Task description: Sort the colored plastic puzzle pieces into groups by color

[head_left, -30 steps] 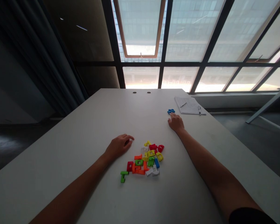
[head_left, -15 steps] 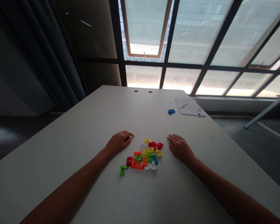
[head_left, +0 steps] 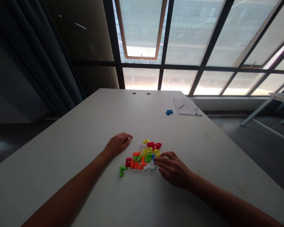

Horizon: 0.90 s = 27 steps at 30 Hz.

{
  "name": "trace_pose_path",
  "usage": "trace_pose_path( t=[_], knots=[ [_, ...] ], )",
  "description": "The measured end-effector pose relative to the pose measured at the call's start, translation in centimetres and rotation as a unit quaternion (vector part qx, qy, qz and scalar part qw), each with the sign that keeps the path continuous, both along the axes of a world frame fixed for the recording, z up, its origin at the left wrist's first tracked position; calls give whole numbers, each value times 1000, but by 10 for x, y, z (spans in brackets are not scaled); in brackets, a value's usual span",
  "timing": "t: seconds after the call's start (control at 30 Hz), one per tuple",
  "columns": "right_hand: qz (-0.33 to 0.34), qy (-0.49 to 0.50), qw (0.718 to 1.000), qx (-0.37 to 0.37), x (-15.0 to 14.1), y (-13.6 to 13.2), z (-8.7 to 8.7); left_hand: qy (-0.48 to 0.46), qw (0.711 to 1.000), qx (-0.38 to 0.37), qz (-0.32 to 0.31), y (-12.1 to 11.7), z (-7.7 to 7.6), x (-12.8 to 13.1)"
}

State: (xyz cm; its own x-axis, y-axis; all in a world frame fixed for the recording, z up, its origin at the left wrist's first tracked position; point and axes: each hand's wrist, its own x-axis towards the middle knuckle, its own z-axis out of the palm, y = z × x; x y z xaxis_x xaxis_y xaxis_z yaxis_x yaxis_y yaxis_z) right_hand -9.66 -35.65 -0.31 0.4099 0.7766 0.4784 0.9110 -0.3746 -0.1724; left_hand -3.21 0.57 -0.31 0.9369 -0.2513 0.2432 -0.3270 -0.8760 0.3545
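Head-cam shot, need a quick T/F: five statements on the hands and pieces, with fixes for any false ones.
1. The right hand is at the right edge of the pile of coloured pieces. True.
2. The left hand is holding a red piece. False: it rests on the table left of the pile, holding nothing visible.
3. A small blue piece lies apart from the pile, beside the paper. True.
4. The pen is on the table, well away from the paper. False: the pen lies on the paper's right edge.
5. A green piece lies at the pile's left end. True.
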Motion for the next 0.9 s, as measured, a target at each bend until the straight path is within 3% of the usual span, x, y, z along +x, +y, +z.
trace_pose_path(
  t=[0.23, 0.33, 0.47, 0.63, 0.9],
  knots=[
    [22, -2, 1000, 14, 22, -20, -4, 7, 1000, 10, 2, -1, 0, 0],
    [-3, -3, 1000, 7, 40, -34, -6, 10, 1000, 9, 4, -1, 1, -1],
    [-102, -20, 995, 7, 76, -61, -14, 12, 1000, 10, 7, -1, 3, -1],
    [-251, 6, 968, -24, 133, -86, -26, 9, 1000, 12, 12, -3, 1, 1],
    [-422, 81, 896, -117, 222, -72, -25, 9, 1000, 10, 16, -3, -2, 2]
  ],
)
